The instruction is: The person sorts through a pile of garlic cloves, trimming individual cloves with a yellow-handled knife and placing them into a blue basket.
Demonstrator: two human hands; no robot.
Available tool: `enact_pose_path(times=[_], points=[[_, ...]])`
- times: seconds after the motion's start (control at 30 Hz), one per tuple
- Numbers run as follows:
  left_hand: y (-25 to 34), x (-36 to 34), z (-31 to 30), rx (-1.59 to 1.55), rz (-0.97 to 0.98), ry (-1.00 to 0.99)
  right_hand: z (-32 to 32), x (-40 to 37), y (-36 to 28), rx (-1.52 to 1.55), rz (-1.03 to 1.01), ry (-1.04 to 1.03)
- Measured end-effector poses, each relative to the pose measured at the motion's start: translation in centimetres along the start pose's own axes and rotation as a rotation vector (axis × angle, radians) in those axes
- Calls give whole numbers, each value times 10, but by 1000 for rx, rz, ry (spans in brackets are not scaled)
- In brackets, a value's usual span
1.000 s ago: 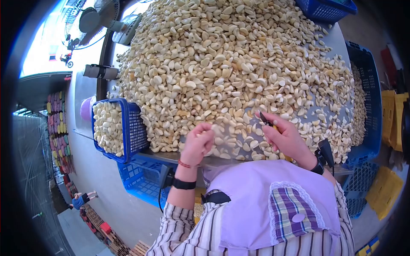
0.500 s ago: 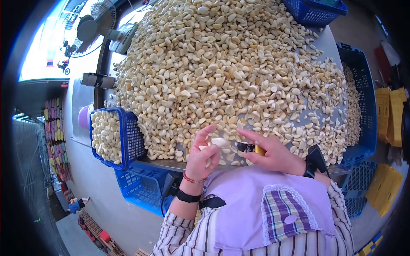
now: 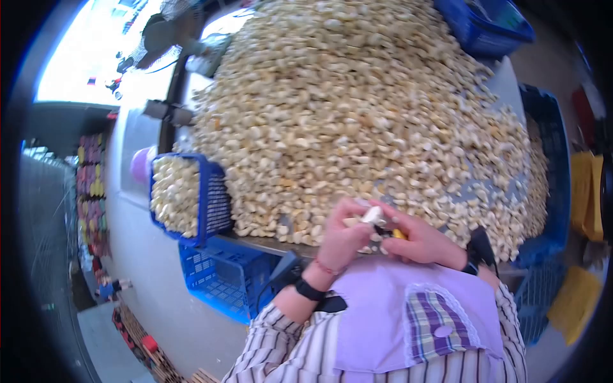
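Close to the table's front edge, my left hand (image 3: 345, 235) holds a pale, curved piece (image 3: 372, 215) between its fingers. My right hand (image 3: 418, 239) is closed around a small tool (image 3: 399, 234) with a yellow handle and a dark end. The tool's dark end is at the pale piece, and the two hands almost touch. Behind them a large heap of similar pale pieces (image 3: 332, 115) covers the table. Motion blur hides the exact contact between tool and piece.
A blue basket (image 3: 203, 198) full of pale pieces stands at the left table edge, with an empty-looking blue crate (image 3: 220, 274) below. Another blue basket (image 3: 485, 32) is at the back right, a large blue crate (image 3: 555, 172) at the right. A fan (image 3: 167, 35) stands back left.
My left hand has moved right with the pale piece, up to the tool in my right hand. The hands are now together, and the whole view has shifted slightly.
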State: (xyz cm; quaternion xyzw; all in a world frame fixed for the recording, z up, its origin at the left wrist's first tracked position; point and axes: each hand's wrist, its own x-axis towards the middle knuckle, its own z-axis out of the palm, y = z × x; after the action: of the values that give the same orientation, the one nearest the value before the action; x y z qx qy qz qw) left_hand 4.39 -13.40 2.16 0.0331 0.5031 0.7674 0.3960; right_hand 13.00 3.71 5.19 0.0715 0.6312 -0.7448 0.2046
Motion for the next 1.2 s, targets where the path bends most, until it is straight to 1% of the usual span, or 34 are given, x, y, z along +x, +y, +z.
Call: enact_pose_path(times=[0.03, 0.07, 0.1, 0.13, 0.17, 0.23, 0.27, 0.3, 0.33, 0.37, 0.4, 0.47, 0.5, 0.53, 0.57, 0.6, 0.63, 0.67, 0.7, 0.77, 0.8, 0.87, 0.9, 0.97, 1.0, 1.07, 1.1, 1.13, 1.17, 1.2], points=[[3, 1, -6, 77, -47, 4, -1, 1, -2, 91, 62, -1], [-2, 5, -4, 91, 38, 8, 0, 2, 0, 177, 125, -8], [-6, 8, -2, 106, 119, 8, 1, 3, -1, 176, 99, 11], [1, 7, -2, 106, 54, -8, 4, 3, -1, 210, 83, 51], [9, 5, 1, 101, -17, -29, 7, 2, -2, 168, 103, 110], [18, 2, 9, 98, 45, -14, 10, 4, 7, 148, 60, 182], [23, 1, 10, 116, 105, -105, 10, 7, 13, 138, 46, 160], [11, -3, -1, 71, 47, -179, 9, 10, 20, 179, 33, 241], [14, -11, -2, -12, -13, -195, 9, 13, 24, 222, 21, 323], [21, -16, -2, -97, -73, -213, 9, 14, 23, 213, 12, 304], [34, -19, -6, -94, -55, -202, 9, 14, 21, 252, -2, 372], [74, -25, -22, -310, 230, 67, 6, 15, 26, 292, -13, 487], [91, -26, -43, -245, 423, 195, 4, 15, 30, 287, -24, 457], [116, -28, -59, -105, 620, 345, 1, 15, 32, 298, -26, 503], [132, -31, -93, -42, 783, 415, -1, 16, 34, 309, -27, 544], [158, -38, -107, 63, 808, 689, -3, 18, 39, 341, -45, 547], [173, -42, -141, 262, 846, 796, -5, 21, 44, 373, -61, 553], [188, -43, -164, 423, 868, 949, -5, 23, 46, 364, -43, 588], [192, -41, -207, 526, 874, 1078, -2, 25, 40, 362, -52, 553], [207, -48, -229, 1158, 831, 1310, 3, 25, 31, 357, 4, 598], [205, -52, -245, 1157, 831, 1320, 1, 27, 35, 316, 25, 595], [201, -54, -272, 1631, 405, 1259, 0, 28, 37, 287, 20, 565], [202, -55, -265, 1629, 404, 1253, -1, 27, 38, 262, 18, 543], [208, -59, -238, 1704, 451, 1388, 0, 25, 34, 275, 3, 543], [210, -61, -233, 1666, 509, 1393, 0, 23, 31, 283, -10, 538], [213, -64, -241, 1578, 619, 1392, 3, 26, 27, 294, 17, 572], [215, -64, -239, 1466, 627, 1394, -2, 22, 30, 304, 35, 611], [217, -64, -241, 1388, 655, 1389, -8, 21, 37, 309, 26, 592], [219, -64, -236, 1324, 662, 1360, -12, 19, 42, 305, 27, 640], [220, -62, -233, 1323, 653, 1371, -13, 18, 44, 296, 5, 602]])
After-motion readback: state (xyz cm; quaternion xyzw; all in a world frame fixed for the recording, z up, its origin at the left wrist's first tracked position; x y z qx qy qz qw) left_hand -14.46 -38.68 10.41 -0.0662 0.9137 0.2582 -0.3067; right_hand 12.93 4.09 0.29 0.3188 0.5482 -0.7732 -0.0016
